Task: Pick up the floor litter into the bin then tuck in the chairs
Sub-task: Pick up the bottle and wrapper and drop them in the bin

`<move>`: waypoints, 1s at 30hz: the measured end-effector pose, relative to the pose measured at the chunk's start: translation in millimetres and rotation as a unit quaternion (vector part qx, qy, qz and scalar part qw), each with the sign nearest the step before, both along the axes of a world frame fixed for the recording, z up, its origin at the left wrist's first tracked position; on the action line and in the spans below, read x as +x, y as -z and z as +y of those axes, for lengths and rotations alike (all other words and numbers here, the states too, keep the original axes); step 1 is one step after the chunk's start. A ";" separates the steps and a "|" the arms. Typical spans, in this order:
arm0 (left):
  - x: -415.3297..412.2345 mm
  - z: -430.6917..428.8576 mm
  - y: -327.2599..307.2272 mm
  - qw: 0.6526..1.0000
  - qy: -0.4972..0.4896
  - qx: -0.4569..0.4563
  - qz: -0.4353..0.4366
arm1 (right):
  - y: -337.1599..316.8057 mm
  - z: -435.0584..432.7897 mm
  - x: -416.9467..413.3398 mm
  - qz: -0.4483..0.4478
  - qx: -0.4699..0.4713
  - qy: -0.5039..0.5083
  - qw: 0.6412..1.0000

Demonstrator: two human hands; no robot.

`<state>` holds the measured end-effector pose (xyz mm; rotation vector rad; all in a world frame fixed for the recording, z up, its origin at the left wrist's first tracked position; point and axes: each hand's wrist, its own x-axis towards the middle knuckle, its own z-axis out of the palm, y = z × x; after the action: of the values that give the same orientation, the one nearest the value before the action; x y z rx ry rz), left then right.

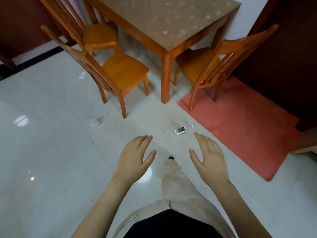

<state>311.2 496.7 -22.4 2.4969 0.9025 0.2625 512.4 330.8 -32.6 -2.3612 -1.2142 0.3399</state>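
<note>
Left hand [135,152] and right hand [208,152] hang apart and empty, fingers straight; the small bottle [183,130] lies on the floor [42,152] just short of the bench leg [165,74], a white wad [95,122] left of that leg, a paper scrap [82,75] further left, past a chair [123,69]; the pale scraps risk being overlooked on pale tiles; a nudged bottle may roll; no bin shows.

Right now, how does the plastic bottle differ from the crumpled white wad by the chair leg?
The bottle is clear plastic with a red-and-green label; the wad is plain white and crumpled. The bottle lies on its side just beyond the right hand; the wad sits further left, near the leg of a chair. Both lie on the pale tile floor; the left hand touches neither.
</note>
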 end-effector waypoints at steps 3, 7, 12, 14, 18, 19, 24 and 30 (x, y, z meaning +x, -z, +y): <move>53.7 42.9 -9.9 1.000 0.001 0.018 0.003 | -2.7 40.9 50.7 -0.011 0.001 -0.017 1.000; 119.1 95.0 -21.5 0.999 0.021 0.039 0.004 | -12.9 90.8 109.0 -0.022 0.018 -0.019 0.999; 174.0 142.9 -22.0 0.998 0.035 0.044 0.018 | -13.9 136.6 154.4 -0.010 0.021 -0.009 1.000; 188.0 155.4 -17.6 0.998 0.045 0.038 0.022 | -8.1 150.4 165.6 -0.004 0.021 -0.007 1.000; 210.9 179.9 3.6 0.996 0.071 0.026 0.038 | 10.9 171.8 185.1 -0.009 0.019 -0.002 1.000; 216.4 186.6 10.1 0.996 0.076 0.027 0.039 | 16.6 175.8 190.3 -0.011 0.022 0.008 1.000; 251.0 226.4 72.6 0.994 0.095 0.025 0.041 | 78.7 200.6 220.0 -0.029 0.026 0.056 0.998; 298.0 278.2 263.9 0.989 0.126 0.005 0.075 | 272.3 231.3 248.0 0.023 -0.048 0.137 0.989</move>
<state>609.2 774.9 -286.3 2.6329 0.6305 -0.0043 760.4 562.1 -304.8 -2.5468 -0.8536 0.3644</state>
